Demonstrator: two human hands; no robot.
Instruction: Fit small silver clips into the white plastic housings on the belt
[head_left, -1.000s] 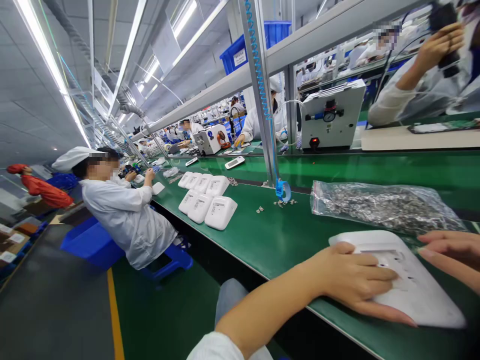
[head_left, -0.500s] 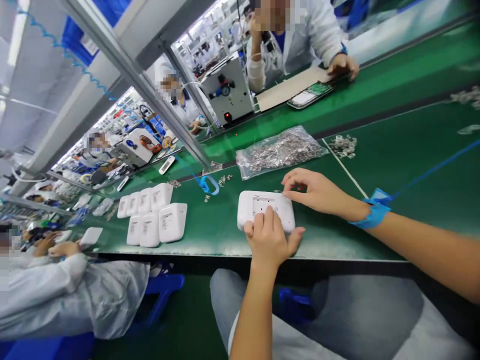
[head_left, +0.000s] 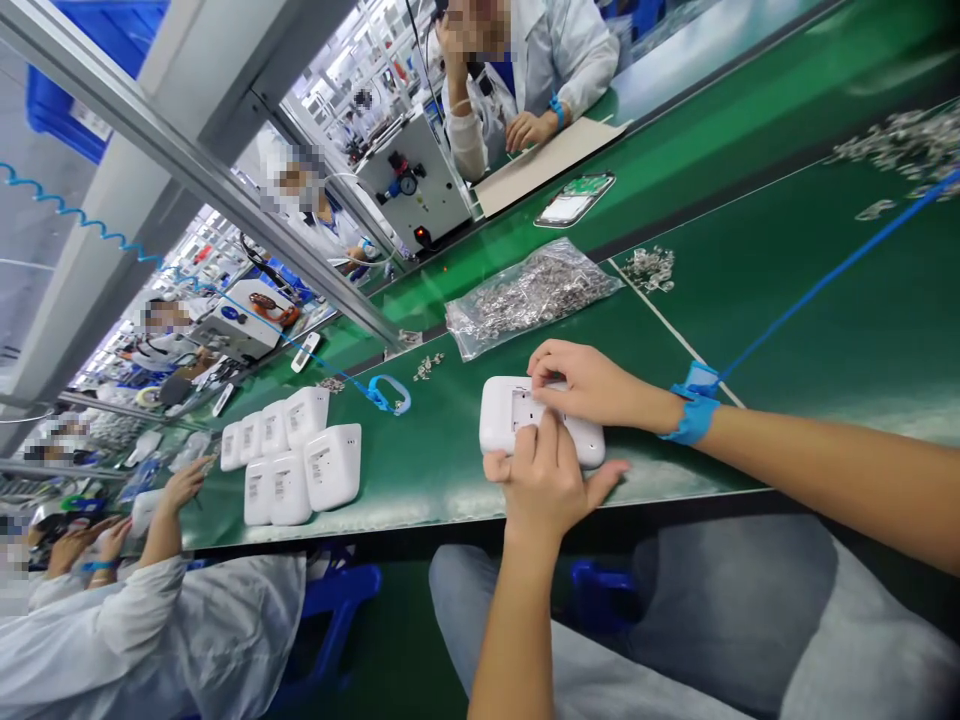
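A white plastic casing (head_left: 495,415) with a rectangular recess lies on the green bench in front of me. My left hand (head_left: 546,480) grips its near side, fingers bent over the top and thumb sticking out to the right. Over the recess, the fingertips of my right hand (head_left: 581,385) are pinched together beside the left fingers. Whatever they hold, if anything, is too small or hidden. A blue wrist strap (head_left: 691,405) with a cord circles my right wrist.
Several white casings (head_left: 334,465) stand to the left. Behind my hands lies a clear bag of small metal parts (head_left: 532,300), with a loose pile (head_left: 649,268) beside it. A loose blue strap (head_left: 390,395) lies on the bench. Co-workers sit opposite and at left.
My right hand has moved from the casing's far edge in over the recess, meeting the left fingers. The view has shifted; the co-worker opposite has drawn a hand back from the phone-like device.
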